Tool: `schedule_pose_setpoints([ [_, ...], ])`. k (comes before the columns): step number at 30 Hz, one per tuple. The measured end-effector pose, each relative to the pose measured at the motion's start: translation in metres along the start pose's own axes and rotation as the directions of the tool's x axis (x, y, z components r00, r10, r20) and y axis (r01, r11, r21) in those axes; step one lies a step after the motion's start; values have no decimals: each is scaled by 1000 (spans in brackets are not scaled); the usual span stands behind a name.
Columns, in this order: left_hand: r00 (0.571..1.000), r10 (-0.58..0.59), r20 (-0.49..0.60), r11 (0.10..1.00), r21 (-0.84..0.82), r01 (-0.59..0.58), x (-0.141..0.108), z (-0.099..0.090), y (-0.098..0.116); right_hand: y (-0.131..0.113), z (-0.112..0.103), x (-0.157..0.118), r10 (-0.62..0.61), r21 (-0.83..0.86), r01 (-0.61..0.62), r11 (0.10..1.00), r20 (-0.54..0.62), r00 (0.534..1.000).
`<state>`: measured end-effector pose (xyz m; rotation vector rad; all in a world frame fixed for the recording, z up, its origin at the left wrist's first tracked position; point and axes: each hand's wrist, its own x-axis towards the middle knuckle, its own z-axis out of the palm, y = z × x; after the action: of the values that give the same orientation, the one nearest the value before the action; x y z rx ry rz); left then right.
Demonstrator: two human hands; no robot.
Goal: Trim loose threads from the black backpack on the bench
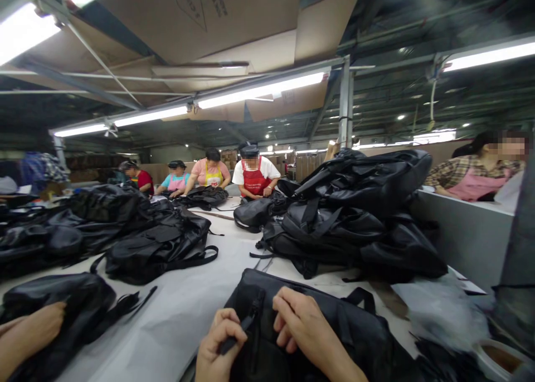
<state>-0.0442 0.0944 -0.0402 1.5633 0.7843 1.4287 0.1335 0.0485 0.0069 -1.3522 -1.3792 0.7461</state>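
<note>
Right now a black bag (363, 332) lies on the white table (163, 315), low in view beneath both hands. Off its left edge, pale tabletop stretches toward a neighbouring backpack (154, 248); past its far edge, a narrower strip separates it from a heap of bags (346, 220). Its long axis slants from far left to near right, while the zipper (256, 320) points away from the wearer. The left hand (221, 337) pinches a small dark piece (228, 345) beside that zipper; the right hand (307, 326) curls its fingers over the bag, and whether they grip anything I cannot tell. Rightward sits crumpled clear plastic (443, 304).
</note>
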Motion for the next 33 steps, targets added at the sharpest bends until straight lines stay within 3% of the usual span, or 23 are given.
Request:
schedule_pose_setpoints([
  [2,998,-12,61,1000,6,11,1,-4,-3,4,5,0,48,26,-49,998,14,999],
  [8,961,-46,273,996,-66,66,3,-13,-11,9,31,0,-96,-101,72,992,-261,961],
  [13,901,-7,433,1000,7,5,6,-27,-15,11,39,0,-28,-13,26,1000,-298,954],
  [23,927,-12,376,998,-51,34,2,-18,-19,12,43,2,117,156,-75,985,-277,954],
  [29,884,82,461,996,-77,-52,8,-27,-25,15,42,5,131,170,-86,982,-275,953],
  [33,884,-31,467,990,-104,89,9,-30,-25,18,39,7,143,210,-89,974,-258,956],
])
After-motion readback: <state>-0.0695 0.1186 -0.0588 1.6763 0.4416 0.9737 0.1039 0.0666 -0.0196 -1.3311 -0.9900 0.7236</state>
